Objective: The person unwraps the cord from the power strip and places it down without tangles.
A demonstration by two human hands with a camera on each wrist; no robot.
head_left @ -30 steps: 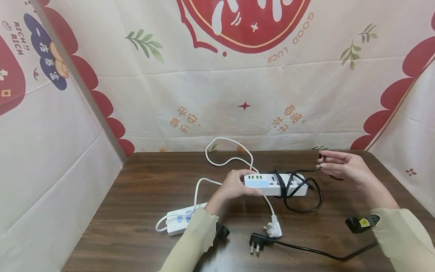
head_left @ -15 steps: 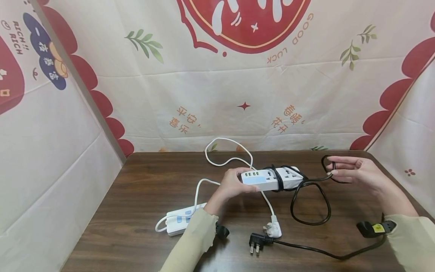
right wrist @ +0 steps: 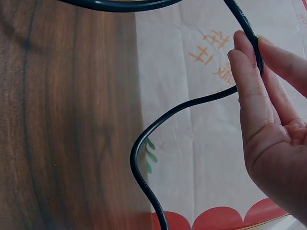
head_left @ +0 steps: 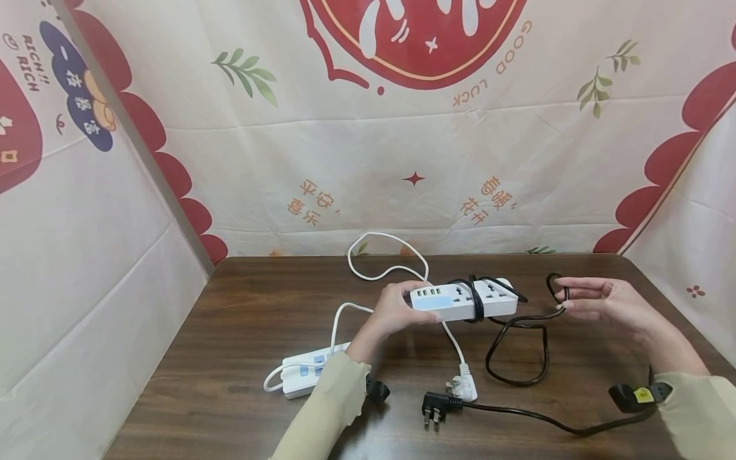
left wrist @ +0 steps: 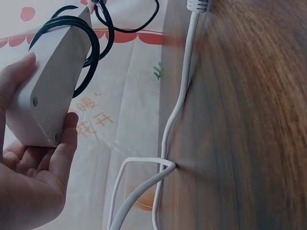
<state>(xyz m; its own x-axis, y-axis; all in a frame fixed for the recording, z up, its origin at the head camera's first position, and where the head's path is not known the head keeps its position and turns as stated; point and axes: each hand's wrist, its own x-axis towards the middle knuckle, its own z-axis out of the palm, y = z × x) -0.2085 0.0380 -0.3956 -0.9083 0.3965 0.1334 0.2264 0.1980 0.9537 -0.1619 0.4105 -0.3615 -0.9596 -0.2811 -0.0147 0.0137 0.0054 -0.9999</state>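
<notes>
My left hand (head_left: 397,313) grips the left end of a white power strip (head_left: 443,305), which it holds up above the table. In the left wrist view the thumb lies on one face of the strip (left wrist: 53,96) and the fingers curl under its end. A black cord (head_left: 478,300) is still wrapped round the strip's middle and hangs in a loop to its right. My right hand (head_left: 615,306) pinches that black cord between thumb and fingers, off to the right. The right wrist view shows the cord (right wrist: 168,112) running through the fingertips. The cord's black plug (head_left: 439,406) lies at the front.
Another white power strip (head_left: 299,374) lies on the brown table (head_left: 218,383), partly behind the left forearm. Its white cord (head_left: 388,237) loops at the back, and its white plug (head_left: 463,386) lies beside the black plug. A printed cloth (head_left: 345,153) hangs behind the table.
My right hand has moved right and towards me, drawing the black cord with it. Fewer turns now cross the strip. The strip has shifted and tilted slightly in my left hand.
</notes>
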